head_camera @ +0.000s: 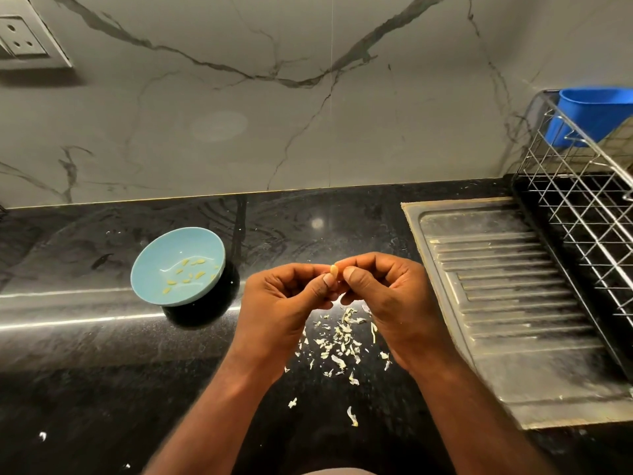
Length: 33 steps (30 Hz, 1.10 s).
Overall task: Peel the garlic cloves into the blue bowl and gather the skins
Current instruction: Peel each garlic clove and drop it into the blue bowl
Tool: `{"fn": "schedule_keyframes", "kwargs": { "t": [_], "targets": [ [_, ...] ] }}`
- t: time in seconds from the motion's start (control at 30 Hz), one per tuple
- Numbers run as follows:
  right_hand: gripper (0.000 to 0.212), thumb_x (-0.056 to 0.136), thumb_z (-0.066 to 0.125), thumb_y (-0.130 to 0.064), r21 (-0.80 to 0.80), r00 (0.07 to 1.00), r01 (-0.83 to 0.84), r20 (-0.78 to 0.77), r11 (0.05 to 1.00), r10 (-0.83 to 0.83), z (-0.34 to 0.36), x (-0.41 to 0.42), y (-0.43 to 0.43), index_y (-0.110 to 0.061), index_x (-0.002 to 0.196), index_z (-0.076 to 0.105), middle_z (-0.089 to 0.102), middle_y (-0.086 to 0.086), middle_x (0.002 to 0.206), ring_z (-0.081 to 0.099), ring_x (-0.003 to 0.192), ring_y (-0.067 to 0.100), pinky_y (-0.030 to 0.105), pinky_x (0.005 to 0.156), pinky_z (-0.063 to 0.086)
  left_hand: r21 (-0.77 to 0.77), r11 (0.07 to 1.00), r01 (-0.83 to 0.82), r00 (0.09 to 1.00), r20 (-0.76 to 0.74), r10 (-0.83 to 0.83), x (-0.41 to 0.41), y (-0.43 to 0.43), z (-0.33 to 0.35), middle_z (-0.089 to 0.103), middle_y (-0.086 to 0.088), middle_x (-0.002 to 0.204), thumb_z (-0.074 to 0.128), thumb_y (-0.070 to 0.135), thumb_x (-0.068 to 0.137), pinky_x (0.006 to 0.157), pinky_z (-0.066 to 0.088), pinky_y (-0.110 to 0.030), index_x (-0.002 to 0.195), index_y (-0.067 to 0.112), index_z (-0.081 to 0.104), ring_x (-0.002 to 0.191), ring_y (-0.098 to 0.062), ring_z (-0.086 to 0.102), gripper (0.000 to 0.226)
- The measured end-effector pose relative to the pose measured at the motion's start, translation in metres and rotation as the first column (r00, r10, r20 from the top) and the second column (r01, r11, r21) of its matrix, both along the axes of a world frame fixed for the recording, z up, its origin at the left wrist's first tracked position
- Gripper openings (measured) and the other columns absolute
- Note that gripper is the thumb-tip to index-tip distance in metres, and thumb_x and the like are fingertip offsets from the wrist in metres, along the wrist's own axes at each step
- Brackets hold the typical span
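Wall socket [20, 39] sat at 10 o'clock, far corner. Blue bowl [152, 272] stood on the black worktop [85, 371] at 9 o'clock from the hands, near but apart. Roughly a dozen peeled cloves [191, 274] lay inside it. Left hand [284, 299] and right hand [387, 293] met mid-frame above the worktop, fingers curled, both pinching one garlic clove [334, 269] between thumbs and forefingers. Skins [339, 341] lay scattered on the worktop at 6 o'clock from the hands, with a few strays lower. Steel drainboard [507, 303] lay at 3 o'clock. Wire rack [582, 207] stood at 2 o'clock, holding a blue tub [596, 114].
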State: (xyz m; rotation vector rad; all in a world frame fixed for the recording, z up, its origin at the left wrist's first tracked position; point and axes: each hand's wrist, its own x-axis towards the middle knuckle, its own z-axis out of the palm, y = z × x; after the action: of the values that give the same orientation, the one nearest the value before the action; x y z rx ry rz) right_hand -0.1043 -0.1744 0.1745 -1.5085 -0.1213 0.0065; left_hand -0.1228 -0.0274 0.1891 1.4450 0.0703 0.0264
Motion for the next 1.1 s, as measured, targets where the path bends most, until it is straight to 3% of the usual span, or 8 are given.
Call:
{"fn": "schedule_keyframes", "kwargs": {
  "t": [0.2, 0.47, 0.67, 0.83, 1.0, 1.1],
  "targets": [
    [0.006, 0.086, 0.073, -0.009, -0.158, 0.997, -0.046, 0.056, 0.986, 0.055, 0.006, 0.0, -0.005, -0.013, 0.082, 0.074, 0.073, -0.004, 0.071, 0.069, 0.063, 0.008, 0.017, 0.06, 0.053, 0.148, 0.989, 0.002, 1.0, 0.023, -0.005, -0.002, 0.0, -0.001, 0.075, -0.007, 0.073, 0.074, 0.021, 0.072, 0.064, 0.058, -0.024, 0.087, 0.005, 0.075, 0.066, -0.018, 0.07, 0.022],
    [0.005, 0.086, 0.073, -0.007, -0.143, 0.998, -0.005, 0.055, 0.99, 0.013, 0.008, -0.004, 0.0, -0.006, 0.082, 0.074, 0.073, 0.001, 0.071, 0.069, 0.061, 0.008, 0.017, 0.059, 0.053, 0.248, 0.968, -0.038, 0.997, 0.075, 0.02, -0.004, 0.0, -0.002, 0.075, 0.001, 0.074, 0.074, 0.025, 0.074, 0.064, 0.055, -0.02, 0.086, 0.013, 0.076, 0.066, -0.012, 0.071, 0.017],
    [0.004, 0.083, 0.075, -0.005, -0.132, 0.996, 0.079, 0.059, 0.988, -0.072, 0.01, -0.006, 0.007, -0.005, 0.079, 0.073, 0.072, 0.005, 0.07, 0.068, 0.061, 0.017, 0.02, 0.057, 0.055, 0.273, 0.957, -0.093, 0.989, 0.133, 0.058, -0.007, -0.004, -0.003, 0.076, 0.005, 0.076, 0.076, 0.008, 0.081, 0.064, 0.054, -0.016, 0.087, 0.014, 0.076, 0.069, -0.008, 0.072, 0.009],
    [0.003, 0.085, 0.074, -0.006, -0.11, 0.996, 0.075, 0.063, 0.991, -0.068, 0.012, -0.007, 0.01, -0.005, 0.082, 0.072, 0.072, 0.002, 0.07, 0.067, 0.06, 0.007, 0.015, 0.057, 0.052, 0.161, 0.98, -0.113, 0.99, 0.104, 0.097, -0.007, -0.006, -0.003, 0.076, -0.001, 0.077, 0.074, 0.015, 0.078, 0.066, 0.056, -0.02, 0.086, 0.014, 0.074, 0.07, -0.013, 0.073, 0.008],
    [0.01, 0.083, 0.076, -0.018, -0.12, 0.994, 0.079, 0.089, 0.99, -0.068, 0.01, -0.008, 0.009, -0.01, 0.081, 0.071, 0.073, 0.004, 0.073, 0.07, 0.065, 0.018, 0.025, 0.058, 0.057, -0.03, 0.994, -0.107, 0.994, -0.001, 0.107, -0.005, -0.007, -0.003, 0.075, -0.009, 0.08, 0.07, 0.012, 0.08, 0.065, 0.057, -0.023, 0.089, 0.005, 0.074, 0.068, -0.017, 0.069, 0.012],
    [0.008, 0.085, 0.074, -0.011, -0.14, 0.995, 0.05, 0.089, 0.989, -0.037, 0.01, -0.009, 0.008, -0.007, 0.079, 0.07, 0.071, -0.006, 0.067, 0.067, 0.058, 0.01, 0.018, 0.055, 0.053, -0.125, 0.984, -0.124, 0.991, -0.074, 0.116, -0.002, -0.005, -0.003, 0.074, -0.01, 0.079, 0.07, 0.016, 0.08, 0.066, 0.056, -0.024, 0.091, 0.005, 0.072, 0.07, -0.018, 0.068, 0.016]
  ]
}}
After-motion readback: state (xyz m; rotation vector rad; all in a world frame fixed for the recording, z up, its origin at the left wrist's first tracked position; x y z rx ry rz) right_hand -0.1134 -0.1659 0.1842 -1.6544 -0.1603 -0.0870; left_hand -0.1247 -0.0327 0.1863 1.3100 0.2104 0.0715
